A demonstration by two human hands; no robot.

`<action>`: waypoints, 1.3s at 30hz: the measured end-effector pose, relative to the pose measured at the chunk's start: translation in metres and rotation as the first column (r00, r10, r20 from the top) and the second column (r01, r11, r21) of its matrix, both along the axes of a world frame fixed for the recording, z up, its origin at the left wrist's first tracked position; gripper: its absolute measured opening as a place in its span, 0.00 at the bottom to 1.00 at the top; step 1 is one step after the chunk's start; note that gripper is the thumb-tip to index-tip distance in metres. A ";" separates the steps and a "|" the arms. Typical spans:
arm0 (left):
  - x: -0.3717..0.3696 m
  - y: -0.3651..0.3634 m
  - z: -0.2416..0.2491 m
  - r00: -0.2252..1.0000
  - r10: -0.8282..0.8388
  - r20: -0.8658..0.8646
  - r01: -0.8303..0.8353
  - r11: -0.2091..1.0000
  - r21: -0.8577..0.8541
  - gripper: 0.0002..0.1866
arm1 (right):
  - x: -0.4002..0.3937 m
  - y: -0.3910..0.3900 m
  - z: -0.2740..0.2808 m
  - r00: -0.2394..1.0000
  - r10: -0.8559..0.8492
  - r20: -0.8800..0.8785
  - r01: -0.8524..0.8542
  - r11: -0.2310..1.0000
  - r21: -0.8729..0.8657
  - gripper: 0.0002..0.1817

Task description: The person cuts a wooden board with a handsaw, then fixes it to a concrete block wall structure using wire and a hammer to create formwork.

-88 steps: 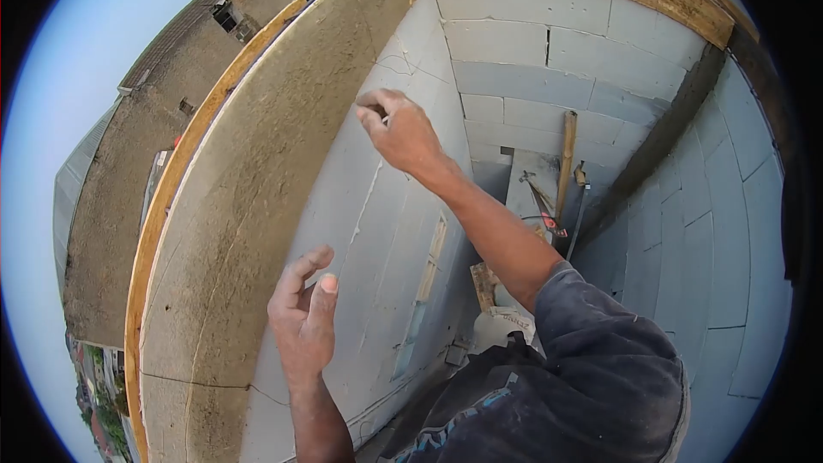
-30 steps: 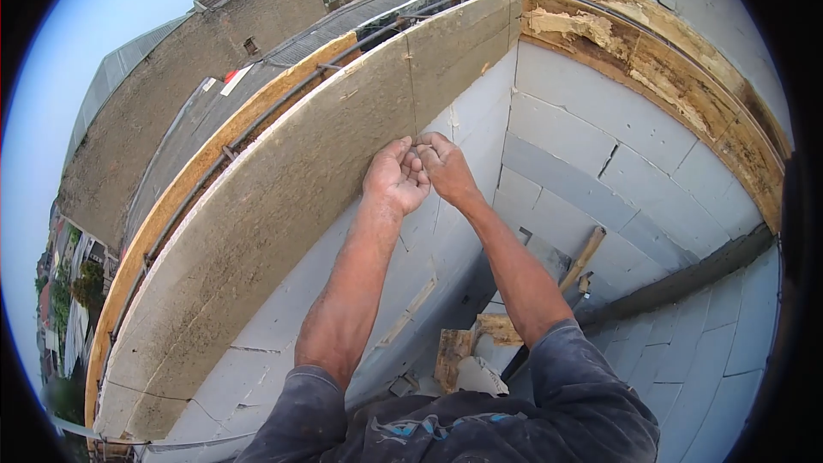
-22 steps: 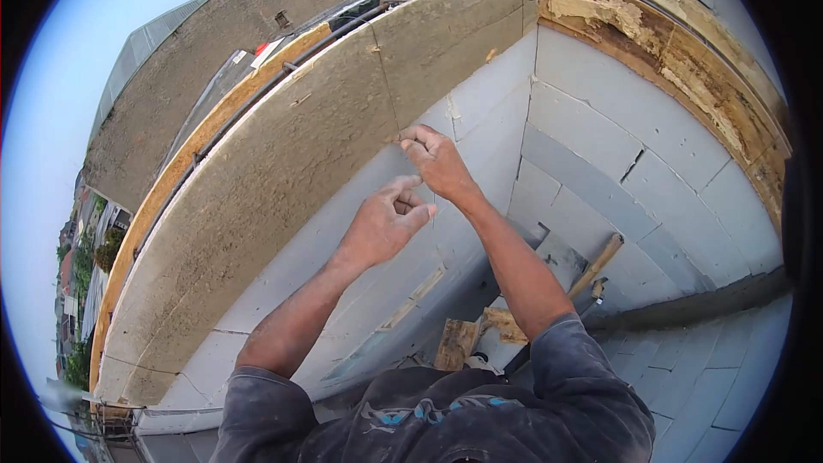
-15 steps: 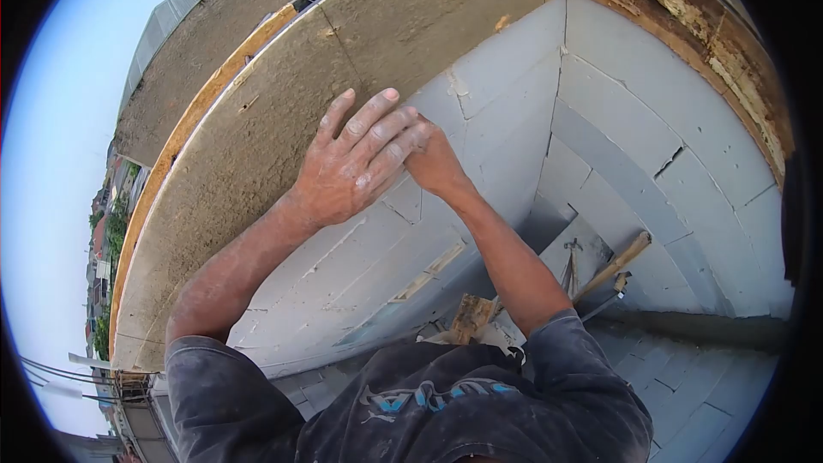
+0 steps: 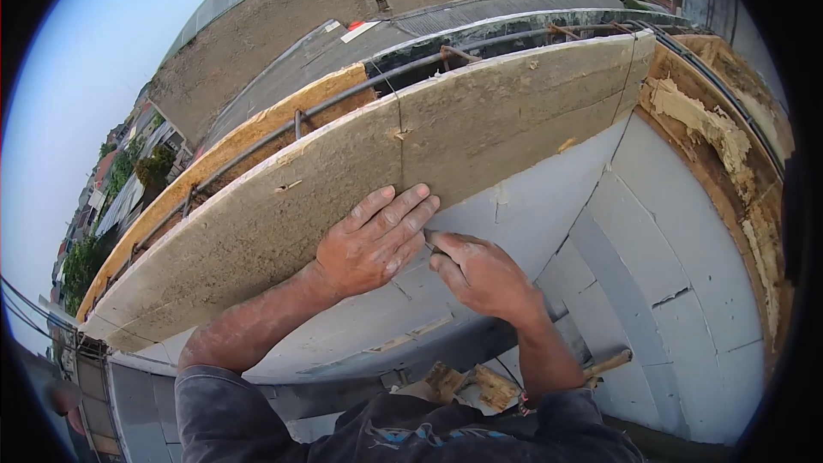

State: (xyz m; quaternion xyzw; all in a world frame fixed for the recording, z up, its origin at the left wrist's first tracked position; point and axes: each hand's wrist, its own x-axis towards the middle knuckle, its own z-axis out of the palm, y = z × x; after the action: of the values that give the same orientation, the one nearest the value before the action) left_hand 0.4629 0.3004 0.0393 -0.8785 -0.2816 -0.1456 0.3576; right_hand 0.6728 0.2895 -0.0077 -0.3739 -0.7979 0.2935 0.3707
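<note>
Now I see the left hand [image 5: 370, 242], fingers outstretched and slightly parted, at the board [image 5: 493, 129] below the wire [image 5: 401, 154]; just right, the right hand [image 5: 484, 276] pinches something thin, too small to identify.

The board [image 5: 497, 111] is mottled brown, the blocks [image 5: 707, 326] pale grey, the shirt [image 5: 231, 416] dark.

left hand [image 5: 374, 244] palm-side hidden, shirt [image 5: 549, 430] cut off
</note>
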 end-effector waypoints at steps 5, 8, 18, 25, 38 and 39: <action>-0.003 0.004 0.000 0.999 -0.045 -0.018 0.045 0.999 0.005 0.12 | 0.052 0.034 0.163 0.987 0.043 0.154 -0.105 0.903 0.417 0.15; -0.005 0.004 -0.003 0.998 -0.066 0.015 0.066 0.997 -0.036 0.13 | 0.001 0.126 0.249 0.930 -0.069 0.360 -0.171 0.787 0.593 0.20; -0.012 0.003 -0.004 0.996 -0.082 0.016 0.081 0.996 0.042 0.18 | -0.105 0.369 0.117 0.330 0.875 0.355 -0.288 0.451 -0.845 0.26; -0.012 0.005 -0.003 0.995 -0.097 0.018 0.095 0.990 0.101 0.16 | -0.109 0.302 0.173 0.322 0.890 0.324 -0.264 0.413 -0.872 0.22; -0.014 0.009 -0.005 0.985 -0.170 0.038 0.166 0.982 0.088 0.10 | -0.135 0.260 0.234 0.192 0.836 0.514 -0.107 0.539 -0.836 0.18; -0.014 0.010 -0.007 0.981 -0.186 0.049 0.182 0.981 0.074 0.10 | -0.135 0.257 0.235 0.172 0.824 0.540 -0.116 0.562 -0.819 0.18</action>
State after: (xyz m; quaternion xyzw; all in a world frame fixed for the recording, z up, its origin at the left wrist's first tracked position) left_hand 0.4486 0.3101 0.0325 -0.8834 -0.2038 -0.2119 0.3650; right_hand 0.5374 0.5467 0.2275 -0.2698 -0.7881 0.3825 -0.3998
